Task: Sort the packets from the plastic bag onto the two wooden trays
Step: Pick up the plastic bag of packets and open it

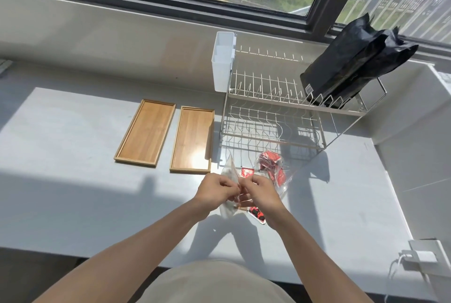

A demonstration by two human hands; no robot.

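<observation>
A clear plastic bag with red packets inside lies on the grey table, right of two bare wooden trays, the left tray and the right tray. My left hand and my right hand meet over the bag's near end, both pinching the clear plastic. A red and black packet shows under my right wrist. Another red packet peeks out just beyond my fingers.
A white two-tier dish rack stands behind the bag, with a white cutlery holder on its left side and a black bag on its top right. A charger and cable sit at the table's right front corner.
</observation>
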